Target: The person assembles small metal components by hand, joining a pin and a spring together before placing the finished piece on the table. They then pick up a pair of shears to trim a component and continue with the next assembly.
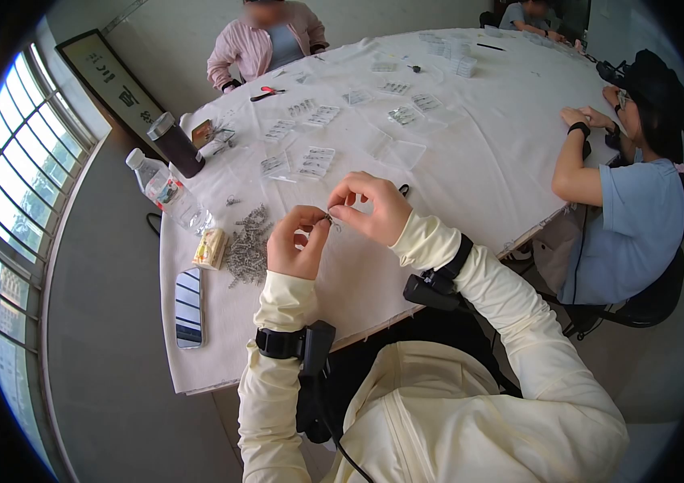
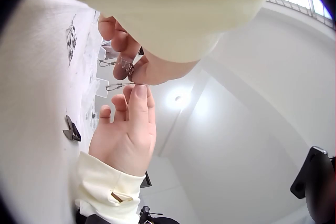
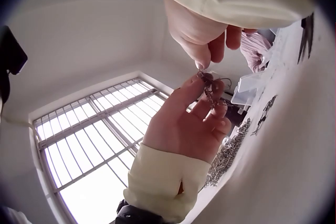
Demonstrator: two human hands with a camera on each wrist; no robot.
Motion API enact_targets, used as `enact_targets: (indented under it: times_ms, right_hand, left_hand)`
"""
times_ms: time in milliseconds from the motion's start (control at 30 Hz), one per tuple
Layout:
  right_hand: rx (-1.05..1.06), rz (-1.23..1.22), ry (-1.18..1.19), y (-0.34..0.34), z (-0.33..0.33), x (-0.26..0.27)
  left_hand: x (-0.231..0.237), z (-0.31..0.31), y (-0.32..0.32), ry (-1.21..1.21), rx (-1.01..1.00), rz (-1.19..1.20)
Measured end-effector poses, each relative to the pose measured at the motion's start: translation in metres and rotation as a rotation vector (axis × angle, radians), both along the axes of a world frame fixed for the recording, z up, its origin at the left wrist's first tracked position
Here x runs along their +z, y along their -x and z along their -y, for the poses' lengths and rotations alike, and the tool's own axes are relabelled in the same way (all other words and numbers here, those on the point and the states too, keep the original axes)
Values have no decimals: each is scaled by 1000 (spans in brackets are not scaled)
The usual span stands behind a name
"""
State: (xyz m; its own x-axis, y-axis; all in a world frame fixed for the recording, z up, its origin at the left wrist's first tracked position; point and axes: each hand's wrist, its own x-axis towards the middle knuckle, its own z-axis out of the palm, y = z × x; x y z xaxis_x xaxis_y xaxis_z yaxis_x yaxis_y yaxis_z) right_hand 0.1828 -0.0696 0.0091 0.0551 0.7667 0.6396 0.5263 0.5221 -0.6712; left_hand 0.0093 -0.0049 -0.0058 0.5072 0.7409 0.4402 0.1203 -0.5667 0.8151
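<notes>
Both hands meet above the white cloth in front of the body. The left hand [image 1: 297, 244] pinches a small dark wiry metal piece [image 3: 210, 90] between thumb and fingers, and part of it hangs over the fingers. Thumb and index finger of the right hand [image 1: 372, 208] pinch a thin wire loop [image 2: 118, 86] at the same spot, their tips close to the left fingertips. Just left of the left hand lies a heap of small metal pieces [image 1: 247, 251]. How the pieces between the fingertips join is too small to tell.
A phone [image 1: 189, 307], a small packet [image 1: 211, 249], a plastic bottle [image 1: 166, 191] and a dark flask [image 1: 176, 146] stand or lie at the left edge. Clear compartment boxes [image 1: 315, 162] and red-handled pliers [image 1: 268, 93] lie farther back. Other people sit around the table.
</notes>
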Motion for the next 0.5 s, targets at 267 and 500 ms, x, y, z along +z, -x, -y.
enact_targets:
  times_ms: [267, 500]
  right_hand:
    - [-14, 0, 32, 0, 0, 3]
    - [-4, 33, 8, 1, 0, 3]
  left_hand:
    - [10, 7, 2, 185, -77, 52]
    - [5, 1, 1, 148, -76, 10]
